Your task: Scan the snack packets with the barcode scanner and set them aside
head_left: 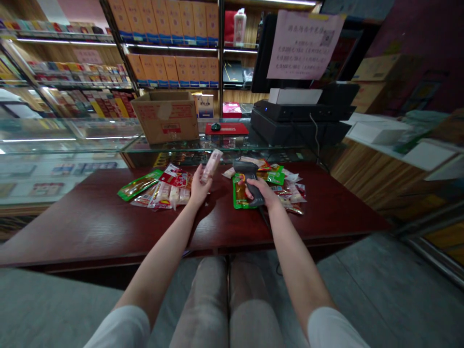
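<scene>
My left hand [199,187] holds a pink wrapped snack packet [211,166] upright between fingers and thumb. My right hand [263,192] grips the handle of a black handheld barcode scanner [243,167], whose head points away from me. A green snack packet [239,194] lies partly under that hand. Several more green, red and clear packets [159,189] lie scattered on the dark red wooden counter [90,222], to the left of the scanner. Others [293,194] lie to its right.
Behind the counter stands a glass display case [72,137]. On it are a cardboard box [166,117], a red mat with a black computer mouse [216,126], and a black printer-like machine [300,116]. Shelves of boxed goods [170,63] rise behind.
</scene>
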`<state>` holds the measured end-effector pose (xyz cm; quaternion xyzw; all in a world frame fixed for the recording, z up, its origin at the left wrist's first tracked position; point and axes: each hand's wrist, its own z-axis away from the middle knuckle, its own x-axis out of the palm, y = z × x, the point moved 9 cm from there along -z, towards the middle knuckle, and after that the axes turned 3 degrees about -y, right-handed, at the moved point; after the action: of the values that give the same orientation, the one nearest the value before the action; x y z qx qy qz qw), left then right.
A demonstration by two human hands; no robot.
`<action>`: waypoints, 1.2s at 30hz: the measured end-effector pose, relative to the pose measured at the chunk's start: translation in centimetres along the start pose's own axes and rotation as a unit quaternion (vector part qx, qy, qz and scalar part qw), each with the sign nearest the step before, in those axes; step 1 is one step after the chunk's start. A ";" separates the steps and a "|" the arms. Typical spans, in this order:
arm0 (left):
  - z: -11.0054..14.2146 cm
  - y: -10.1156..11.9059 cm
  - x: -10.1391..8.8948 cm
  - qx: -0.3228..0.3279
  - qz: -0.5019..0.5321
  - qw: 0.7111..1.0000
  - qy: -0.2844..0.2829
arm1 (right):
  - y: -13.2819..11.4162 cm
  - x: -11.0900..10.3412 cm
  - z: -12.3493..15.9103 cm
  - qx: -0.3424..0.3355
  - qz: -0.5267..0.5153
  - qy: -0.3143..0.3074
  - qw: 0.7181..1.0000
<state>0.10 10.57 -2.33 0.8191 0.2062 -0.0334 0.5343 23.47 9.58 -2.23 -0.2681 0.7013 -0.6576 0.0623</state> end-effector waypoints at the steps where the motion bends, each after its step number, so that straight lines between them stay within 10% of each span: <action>1: 0.1 0.4 -0.3 0.020 -0.058 0.998 0.018 | 0.0 0.0 0.0 -0.002 -0.001 0.003 1.000; 27: 0.9 3.1 -0.6 0.099 -0.313 0.944 -0.016 | 0.7 0.4 0.2 0.014 0.044 0.036 0.998; 36: 2.2 5.0 -6.2 -0.034 -0.509 0.859 0.040 | 0.1 -0.3 0.1 -0.023 -0.059 0.033 0.997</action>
<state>-3.35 4.99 2.71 0.5818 0.6165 -0.2607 0.4620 23.70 9.64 -2.36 -0.2890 0.7009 -0.6520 -0.0059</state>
